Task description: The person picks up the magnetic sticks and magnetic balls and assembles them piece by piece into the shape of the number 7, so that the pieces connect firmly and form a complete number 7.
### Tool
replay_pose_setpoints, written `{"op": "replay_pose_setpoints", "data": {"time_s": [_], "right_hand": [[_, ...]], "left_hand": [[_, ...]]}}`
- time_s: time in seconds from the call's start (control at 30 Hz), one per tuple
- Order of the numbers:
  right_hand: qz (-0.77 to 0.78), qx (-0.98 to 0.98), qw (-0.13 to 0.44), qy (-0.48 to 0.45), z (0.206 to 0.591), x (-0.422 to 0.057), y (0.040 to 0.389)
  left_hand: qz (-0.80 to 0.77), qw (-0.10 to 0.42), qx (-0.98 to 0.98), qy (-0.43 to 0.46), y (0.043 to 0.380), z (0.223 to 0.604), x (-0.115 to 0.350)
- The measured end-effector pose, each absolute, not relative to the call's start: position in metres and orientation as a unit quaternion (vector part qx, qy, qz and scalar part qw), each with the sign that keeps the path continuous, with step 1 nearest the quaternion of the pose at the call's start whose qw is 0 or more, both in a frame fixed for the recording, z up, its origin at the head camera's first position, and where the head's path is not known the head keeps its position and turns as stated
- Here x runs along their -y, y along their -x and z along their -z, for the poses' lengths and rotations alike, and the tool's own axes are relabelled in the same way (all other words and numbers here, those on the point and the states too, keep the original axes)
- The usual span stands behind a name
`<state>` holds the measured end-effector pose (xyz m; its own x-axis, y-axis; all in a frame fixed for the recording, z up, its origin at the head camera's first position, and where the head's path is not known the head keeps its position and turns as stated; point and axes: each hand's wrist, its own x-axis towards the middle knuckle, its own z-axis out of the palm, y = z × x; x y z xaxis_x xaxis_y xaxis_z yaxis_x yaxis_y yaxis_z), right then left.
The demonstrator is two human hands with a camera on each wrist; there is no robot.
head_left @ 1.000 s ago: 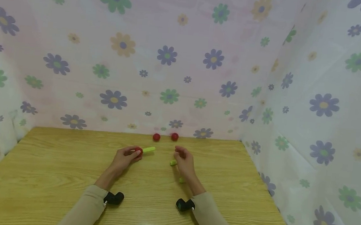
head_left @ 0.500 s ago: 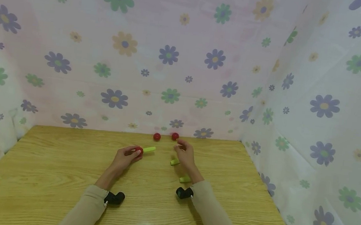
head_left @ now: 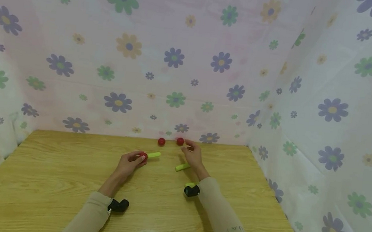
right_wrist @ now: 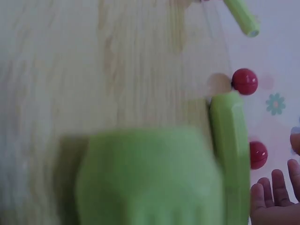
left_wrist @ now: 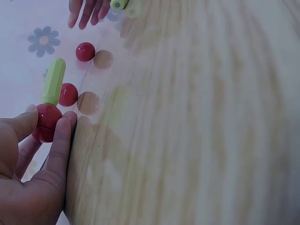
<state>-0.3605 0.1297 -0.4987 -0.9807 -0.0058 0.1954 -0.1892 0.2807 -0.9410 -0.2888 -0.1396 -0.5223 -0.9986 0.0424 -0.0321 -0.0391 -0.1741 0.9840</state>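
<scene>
My left hand (head_left: 126, 165) pinches a red ball (left_wrist: 48, 117) between thumb and fingers. A ribbed lime-green stick (left_wrist: 54, 83) stands out from that ball and points right in the head view. My right hand (head_left: 194, 157) is by the right-hand loose red ball (head_left: 180, 141) at the back of the table. In the right wrist view a gap shows between this hand's spread fingers (right_wrist: 278, 187) and the ball, and nothing is in its grasp. Another red ball (head_left: 161, 142) lies to the left. Under the right hand and forearm lie two green sticks, one farther back (head_left: 182, 167), one nearer (head_left: 190, 184), both partly covered.
The wooden table (head_left: 65, 179) ends at a flower-patterned cloth (head_left: 147, 101) at the back, with cloth on both sides too. Both loose balls lie close to that back edge. Small black cameras (head_left: 119, 205) are worn on the wrists.
My right hand has moved forward, away from me, over the green sticks and up beside the right-hand red ball. The left hand keeps holding its ball and stick in place.
</scene>
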Motion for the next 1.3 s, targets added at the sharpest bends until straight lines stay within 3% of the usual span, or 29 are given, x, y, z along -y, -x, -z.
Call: {"op": "replay_pose_setpoints", "data": {"time_s": [1.3], "right_hand": [[-0.541,0.835,0.014,-0.097,0.494,-0.125,0.391]], "left_hand": [[-0.768,0.031,-0.640,0.002,0.287,0.525,0.140]]}}
